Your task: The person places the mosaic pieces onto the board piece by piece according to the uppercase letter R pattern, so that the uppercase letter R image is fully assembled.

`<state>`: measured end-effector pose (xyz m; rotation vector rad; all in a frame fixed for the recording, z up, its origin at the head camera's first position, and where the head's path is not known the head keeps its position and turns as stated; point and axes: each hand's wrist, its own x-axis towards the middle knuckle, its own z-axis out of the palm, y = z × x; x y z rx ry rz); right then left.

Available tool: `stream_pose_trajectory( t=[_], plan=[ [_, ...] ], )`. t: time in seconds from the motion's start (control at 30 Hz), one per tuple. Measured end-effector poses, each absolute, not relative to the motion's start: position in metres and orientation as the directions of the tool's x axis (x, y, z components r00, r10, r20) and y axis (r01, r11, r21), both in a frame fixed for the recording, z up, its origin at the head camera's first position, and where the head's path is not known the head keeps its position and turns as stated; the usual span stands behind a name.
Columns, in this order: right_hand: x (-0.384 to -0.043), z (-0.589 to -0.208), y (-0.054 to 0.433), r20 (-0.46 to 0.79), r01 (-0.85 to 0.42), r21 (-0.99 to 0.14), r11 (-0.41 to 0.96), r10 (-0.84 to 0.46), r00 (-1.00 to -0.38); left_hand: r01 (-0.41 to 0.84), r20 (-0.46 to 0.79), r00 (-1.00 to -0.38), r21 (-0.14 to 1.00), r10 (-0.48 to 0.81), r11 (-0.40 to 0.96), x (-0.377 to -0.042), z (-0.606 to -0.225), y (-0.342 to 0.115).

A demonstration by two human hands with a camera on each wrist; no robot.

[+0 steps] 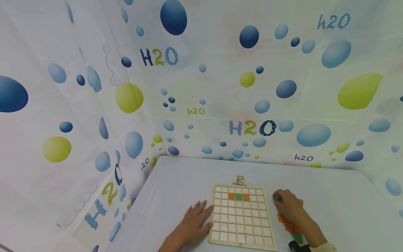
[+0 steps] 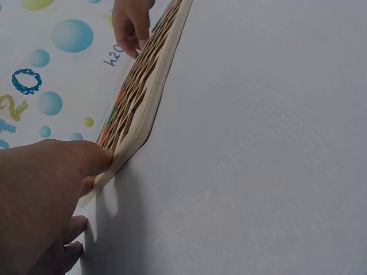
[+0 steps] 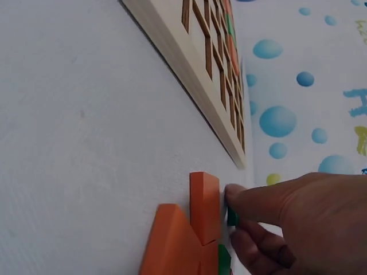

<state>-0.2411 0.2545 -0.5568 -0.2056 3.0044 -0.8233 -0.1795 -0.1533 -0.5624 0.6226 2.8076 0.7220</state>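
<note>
A wooden grid board (image 1: pixel 240 211) lies on the white table with an orange tile (image 1: pixel 231 196), a green tile (image 1: pixel 239 196) and another orange tile (image 1: pixel 246 197) side by side in one of its upper rows. My left hand (image 1: pixel 196 224) rests at the board's left edge, fingers spread, fingertips and thumb touching the frame. Right of the board, my right hand (image 1: pixel 289 204) pinches a small green tile (image 3: pixel 231 216) between thumb and fingers. Loose orange tiles (image 3: pixel 166 243) and green ones lie under and beside the right wrist, partly hidden by it.
A small printed pattern card (image 1: pixel 240 179) stands just beyond the board's far edge. A black strapped device (image 1: pixel 296 246) sits at the right wrist. Behind the table (image 1: pixel 182 175) hangs a white backdrop (image 1: pixel 217 94) printed with blue and green drops.
</note>
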Motion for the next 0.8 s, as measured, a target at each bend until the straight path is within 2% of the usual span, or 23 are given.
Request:
stream_pose_trajectory(
  t=[0.23,0.53,0.8],
  plan=[
    [-0.239,-0.559,0.252,-0.02,-0.151,-0.601,0.785,-0.203,-0.979,0.335,-0.075,-0.901,0.503,0.427,0.797,-0.178,-0.561,-0.152],
    [-0.23,-0.559,0.251,0.0,-0.164,-0.587,0.793,-0.203,-0.979,0.338,-0.069,-0.903,0.496,0.424,0.8,-0.176,-0.558,-0.151],
    [-0.233,-0.562,0.249,0.068,-0.179,-0.59,0.787,-0.173,-0.983,0.331,-0.077,-0.904,0.496,0.42,0.803,-0.177,-0.56,-0.152]
  ],
)
